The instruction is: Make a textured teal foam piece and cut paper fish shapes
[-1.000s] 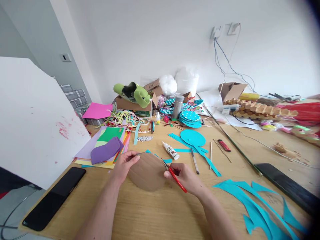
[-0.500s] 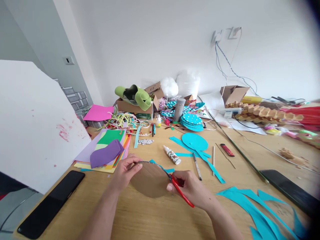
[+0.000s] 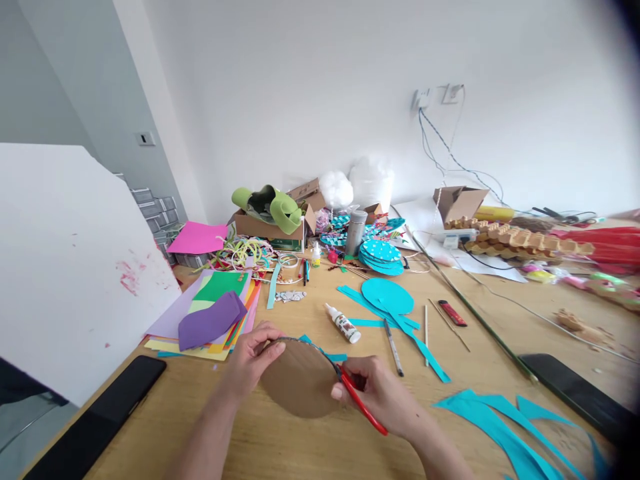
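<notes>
My left grip [image 3: 254, 360] pinches one round, brown cardboard disc [image 3: 303, 387]. My right grip [image 3: 376, 389] curls snugly around one pair of red-handled scissors [image 3: 367, 413].

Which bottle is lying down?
The white squeeze bottle with the pointed nozzle, lying on its side beyond the brown cardboard disc in the left hand. The grey flask and small yellow-labelled bottle stand upright.
</notes>
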A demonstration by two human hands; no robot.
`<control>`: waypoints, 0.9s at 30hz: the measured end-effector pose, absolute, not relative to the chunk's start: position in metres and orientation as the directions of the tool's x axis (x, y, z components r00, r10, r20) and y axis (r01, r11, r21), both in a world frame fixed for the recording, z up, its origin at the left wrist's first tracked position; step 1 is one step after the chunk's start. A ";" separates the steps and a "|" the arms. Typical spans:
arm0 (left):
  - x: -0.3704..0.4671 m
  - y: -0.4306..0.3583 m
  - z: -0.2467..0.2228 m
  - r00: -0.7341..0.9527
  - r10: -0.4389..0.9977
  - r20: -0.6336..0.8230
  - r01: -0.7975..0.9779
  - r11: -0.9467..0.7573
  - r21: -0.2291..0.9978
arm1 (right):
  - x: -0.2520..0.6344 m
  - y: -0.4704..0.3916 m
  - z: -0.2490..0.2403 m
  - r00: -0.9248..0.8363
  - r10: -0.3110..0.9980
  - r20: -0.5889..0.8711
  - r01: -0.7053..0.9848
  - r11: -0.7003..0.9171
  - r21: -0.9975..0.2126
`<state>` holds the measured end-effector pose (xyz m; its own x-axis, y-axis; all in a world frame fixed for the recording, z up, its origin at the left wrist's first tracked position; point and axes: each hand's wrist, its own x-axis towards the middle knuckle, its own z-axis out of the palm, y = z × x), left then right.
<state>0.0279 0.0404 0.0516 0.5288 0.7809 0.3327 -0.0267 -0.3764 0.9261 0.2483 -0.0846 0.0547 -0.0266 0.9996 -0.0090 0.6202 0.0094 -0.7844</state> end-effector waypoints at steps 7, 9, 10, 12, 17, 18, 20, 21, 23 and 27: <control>0.028 0.041 0.048 0.532 0.771 0.350 -0.041 -0.389 0.920 | 0.247 -0.084 0.057 -0.019 1.000 -0.015 0.591 -0.001 -0.807; 0.029 0.040 0.050 0.531 0.769 0.356 -0.047 -0.393 0.918 | 0.247 -0.083 0.056 -0.020 0.999 -0.025 0.577 -0.009 -0.817; 0.029 0.040 0.051 0.528 0.768 0.361 -0.052 -0.396 0.917 | 0.248 -0.083 0.056 -0.019 0.999 -0.031 0.571 -0.014 -0.821; 0.029 0.040 0.052 0.525 0.769 0.364 -0.055 -0.396 0.916 | 0.249 -0.083 0.056 -0.016 0.999 -0.041 0.564 -0.025 -0.826; 0.029 0.040 0.052 0.519 0.784 0.340 -0.052 -0.368 0.929 | 0.249 -0.084 0.058 -0.006 0.998 -0.063 0.545 -0.049 -0.837; 0.029 0.040 0.051 0.518 0.787 0.337 -0.053 -0.363 0.930 | 0.249 -0.084 0.058 -0.008 0.998 -0.062 0.542 -0.048 -0.839; 0.029 0.040 0.051 0.513 0.793 0.329 -0.053 -0.354 0.934 | 0.249 -0.084 0.058 -0.014 0.998 -0.055 0.536 -0.039 -0.843; 0.029 0.040 0.051 0.511 0.796 0.325 -0.050 -0.350 0.936 | 0.249 -0.084 0.058 -0.017 0.999 -0.051 0.537 -0.034 -0.843; 0.029 0.039 0.051 0.512 0.799 0.316 -0.039 -0.346 0.938 | 0.250 -0.083 0.057 -0.016 0.999 -0.046 0.545 -0.030 -0.838; 0.029 0.037 0.053 0.536 0.783 0.316 -0.038 -0.352 0.935 | 0.250 -0.083 0.058 -0.006 0.999 -0.033 0.575 -0.024 -0.818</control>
